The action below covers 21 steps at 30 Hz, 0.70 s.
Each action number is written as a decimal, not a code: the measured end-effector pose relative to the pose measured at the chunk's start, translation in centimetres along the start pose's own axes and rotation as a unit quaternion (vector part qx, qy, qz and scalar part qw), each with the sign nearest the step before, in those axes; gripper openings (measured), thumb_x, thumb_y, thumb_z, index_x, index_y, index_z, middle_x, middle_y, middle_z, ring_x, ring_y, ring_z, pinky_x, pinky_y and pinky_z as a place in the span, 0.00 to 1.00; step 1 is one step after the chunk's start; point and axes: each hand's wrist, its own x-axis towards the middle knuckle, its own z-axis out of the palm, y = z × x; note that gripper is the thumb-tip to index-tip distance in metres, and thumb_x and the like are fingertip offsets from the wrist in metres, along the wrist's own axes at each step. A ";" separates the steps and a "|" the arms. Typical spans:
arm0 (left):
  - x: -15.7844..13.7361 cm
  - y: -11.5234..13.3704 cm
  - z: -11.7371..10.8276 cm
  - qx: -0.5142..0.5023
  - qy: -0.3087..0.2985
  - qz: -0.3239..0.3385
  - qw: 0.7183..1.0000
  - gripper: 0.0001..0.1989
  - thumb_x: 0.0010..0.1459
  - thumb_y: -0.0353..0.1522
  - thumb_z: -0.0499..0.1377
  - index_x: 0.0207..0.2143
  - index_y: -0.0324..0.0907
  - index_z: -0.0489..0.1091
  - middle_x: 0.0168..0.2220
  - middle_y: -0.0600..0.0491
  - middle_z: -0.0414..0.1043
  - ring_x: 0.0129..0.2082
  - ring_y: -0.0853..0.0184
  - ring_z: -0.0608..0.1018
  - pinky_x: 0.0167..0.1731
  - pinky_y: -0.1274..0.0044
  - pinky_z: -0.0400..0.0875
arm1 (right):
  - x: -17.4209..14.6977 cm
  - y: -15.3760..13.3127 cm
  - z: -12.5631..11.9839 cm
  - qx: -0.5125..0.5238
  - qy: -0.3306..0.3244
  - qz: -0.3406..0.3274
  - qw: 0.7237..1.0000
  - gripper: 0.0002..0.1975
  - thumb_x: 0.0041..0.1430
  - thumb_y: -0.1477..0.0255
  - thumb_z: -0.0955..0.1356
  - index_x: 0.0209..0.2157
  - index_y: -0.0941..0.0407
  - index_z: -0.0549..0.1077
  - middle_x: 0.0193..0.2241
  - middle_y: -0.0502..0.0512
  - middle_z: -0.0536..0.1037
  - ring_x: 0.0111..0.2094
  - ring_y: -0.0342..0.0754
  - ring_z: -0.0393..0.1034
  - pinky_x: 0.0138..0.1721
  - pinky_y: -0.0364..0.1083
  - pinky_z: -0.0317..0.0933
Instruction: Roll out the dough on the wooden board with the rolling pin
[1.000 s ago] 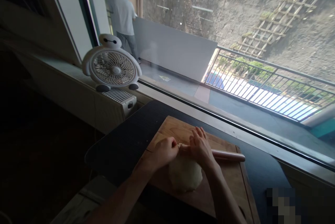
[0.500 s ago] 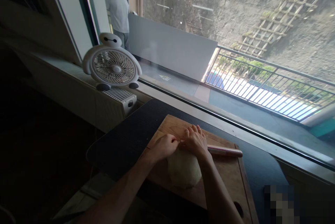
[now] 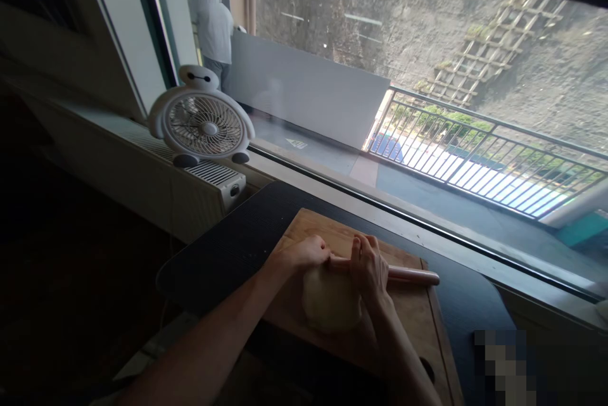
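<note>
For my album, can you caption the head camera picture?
Right hand on a rolling pin, left hand by its end, dough on cutting board.

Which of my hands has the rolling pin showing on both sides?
Your right hand, over the rolling pin partway along; your left hand is by the pin's left end.

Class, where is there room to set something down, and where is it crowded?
The dark table is bare, bar some specks, left of the wooden board. On the board, a patch is free between right forearm, rolling pin and right edge. Mid-board is crowded: left hand, right hand, rolling pin and pale dough.
</note>
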 end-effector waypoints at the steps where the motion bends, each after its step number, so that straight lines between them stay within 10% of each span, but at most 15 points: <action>1: -0.3 -0.1 0.0 -0.006 -0.003 0.006 1.000 0.14 0.48 0.39 0.54 0.24 0.38 0.72 0.23 0.52 0.72 0.23 0.68 0.72 0.19 0.79 0.57 | 0.4 0.2 0.1 0.009 0.002 0.000 1.000 0.21 0.66 0.64 0.50 0.45 0.51 0.69 0.43 0.52 0.71 0.31 0.43 0.68 0.30 0.43 0.54; 12: -1.2 -0.8 1.8 -0.066 0.107 0.021 0.992 0.12 0.51 0.37 0.51 0.31 0.39 0.70 0.30 0.51 0.74 0.29 0.67 0.74 0.23 0.80 0.62 | -2.7 3.7 -1.9 0.018 0.013 0.041 0.999 0.19 0.65 0.62 0.52 0.45 0.52 0.68 0.42 0.52 0.71 0.35 0.46 0.67 0.31 0.44 0.54; 21: -1.0 -1.1 2.3 -0.048 0.131 0.023 0.990 0.11 0.51 0.35 0.52 0.30 0.39 0.70 0.30 0.51 0.74 0.29 0.67 0.74 0.26 0.79 0.62 | 4.6 0.7 0.0 0.049 -0.077 0.051 0.995 0.21 0.64 0.66 0.50 0.44 0.54 0.70 0.44 0.58 0.71 0.44 0.50 0.63 0.44 0.48 0.55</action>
